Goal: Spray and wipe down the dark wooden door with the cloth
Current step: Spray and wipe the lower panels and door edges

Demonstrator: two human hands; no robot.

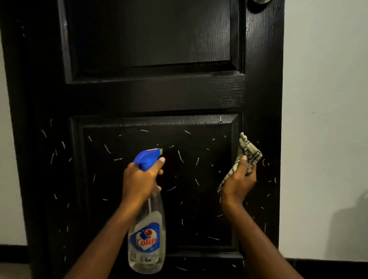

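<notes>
The dark wooden door (151, 95) fills the view, with a raised upper and lower panel. Fine white streaks of spray speckle the lower panel and the stiles beside it. My left hand (140, 182) grips the neck of a clear spray bottle (147, 235) with a blue trigger head and a "Colin" label; the nozzle points at the lower panel and my index finger lies on the trigger. My right hand (239, 183) holds a folded beige cloth with dark check lines (249, 151) at the panel's right edge, close to the door.
Pale walls (322, 119) flank the door on both sides, with a dark skirting strip (326, 266) along the floor. A metal door handle (260, 1) peeks in at the top right. A faint shadow falls on the right wall low down.
</notes>
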